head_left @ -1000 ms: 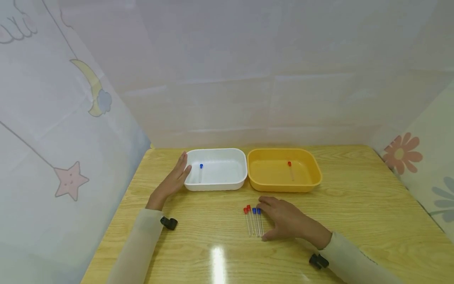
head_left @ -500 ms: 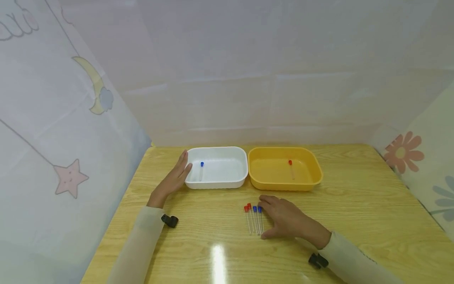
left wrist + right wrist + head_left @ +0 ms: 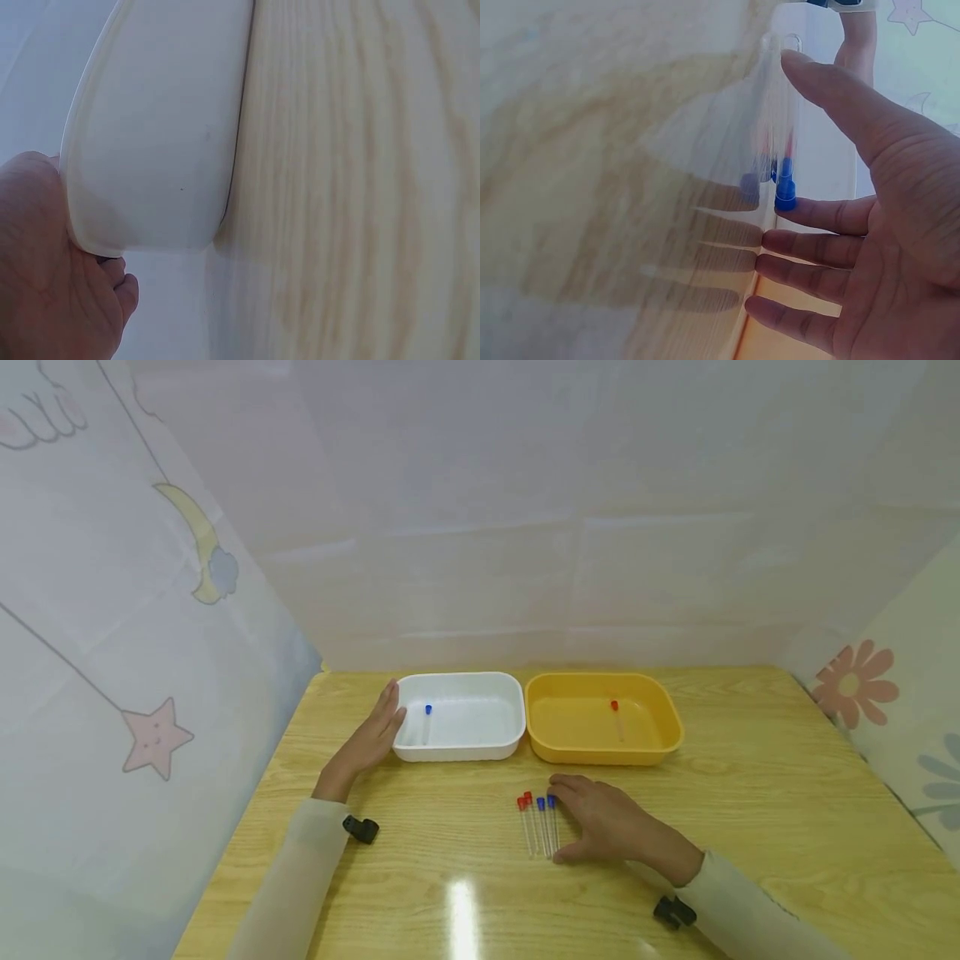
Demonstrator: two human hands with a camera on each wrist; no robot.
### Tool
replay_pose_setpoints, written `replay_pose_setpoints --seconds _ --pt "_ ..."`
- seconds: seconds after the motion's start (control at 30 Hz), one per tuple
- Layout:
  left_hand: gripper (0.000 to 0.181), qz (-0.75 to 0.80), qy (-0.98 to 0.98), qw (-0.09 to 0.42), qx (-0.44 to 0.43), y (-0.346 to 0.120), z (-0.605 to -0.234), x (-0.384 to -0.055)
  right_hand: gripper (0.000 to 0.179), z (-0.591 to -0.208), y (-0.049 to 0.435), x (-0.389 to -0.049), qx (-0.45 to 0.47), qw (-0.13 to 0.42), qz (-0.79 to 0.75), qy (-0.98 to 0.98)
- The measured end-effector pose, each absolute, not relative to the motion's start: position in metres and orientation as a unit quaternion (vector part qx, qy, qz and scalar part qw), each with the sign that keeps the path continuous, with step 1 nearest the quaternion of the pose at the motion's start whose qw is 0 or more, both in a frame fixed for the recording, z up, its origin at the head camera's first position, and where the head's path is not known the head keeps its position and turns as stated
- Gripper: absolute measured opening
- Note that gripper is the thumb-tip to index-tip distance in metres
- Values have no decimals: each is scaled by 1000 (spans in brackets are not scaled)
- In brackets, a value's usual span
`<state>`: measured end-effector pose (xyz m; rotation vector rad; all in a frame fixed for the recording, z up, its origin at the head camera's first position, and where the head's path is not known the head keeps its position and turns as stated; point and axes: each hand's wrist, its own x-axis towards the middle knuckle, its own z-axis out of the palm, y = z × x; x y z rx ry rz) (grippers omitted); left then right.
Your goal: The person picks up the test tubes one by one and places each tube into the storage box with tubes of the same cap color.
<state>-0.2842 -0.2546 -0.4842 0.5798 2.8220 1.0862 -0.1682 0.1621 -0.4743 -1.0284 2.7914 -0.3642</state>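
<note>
In the head view, my left hand [image 3: 369, 735] rests against the left end of a white tray [image 3: 459, 753], fingers along its outer wall and thumb by the rim. My right hand [image 3: 611, 820] lies beside a small group of clear capped tubes on the table. Two have red caps [image 3: 522, 804] and two have blue caps [image 3: 540, 805]. In the right wrist view, the nearest blue-capped tube [image 3: 787, 176] lies between thumb and index finger. The thumb tip is at its bottom end and the index finger at its cap; the other fingers stretch straight along the table.
A yellow tray [image 3: 600, 755] stands right beside the white one. One red-capped tube [image 3: 615, 707] lies in it, and one blue-capped tube [image 3: 428, 711] lies in the white tray. The wooden table [image 3: 765, 793] backs onto a pale cloth [image 3: 480, 527].
Both hands hold nearly the same places. The view shifts slightly; the tubes and trays have not visibly moved on the table.
</note>
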Motion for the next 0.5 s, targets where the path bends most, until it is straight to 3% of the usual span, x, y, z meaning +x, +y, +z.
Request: replay_pose_setpoints --seconds 0.5 --pt "69 334 923 22 189 -252 -482 -281 94 -466 163 -171 -317 83 -157 931"
